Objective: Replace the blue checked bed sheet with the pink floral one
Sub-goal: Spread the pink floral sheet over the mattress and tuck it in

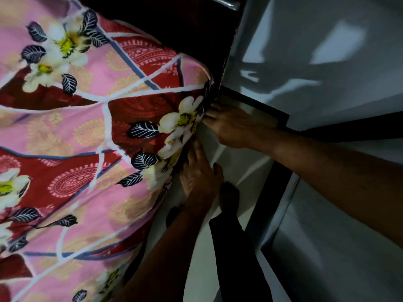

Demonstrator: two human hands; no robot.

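Head view. Pink floral sheet (pixel 91 127): soft matt cloth, printed with cream blossoms, dark veined leaves, red paisley panels and pale crossing bands. Spread over the bed, draped down its rounded right edge. Left hand (pixel 200 177): fingers straight, pressed flat against the hanging hem, gripping nothing. Right hand (pixel 231 127): fingers straight, tips against the hem just above. Glossy pale floor tiles (pixel 338 258) with dark strips alongside; bare foot (pixel 229 197) on them.

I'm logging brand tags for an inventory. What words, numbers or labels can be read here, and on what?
None readable. The pink floral sheet shows only flowers, leaves and paisley print; no tag shows where the left hand and right hand touch its edge.
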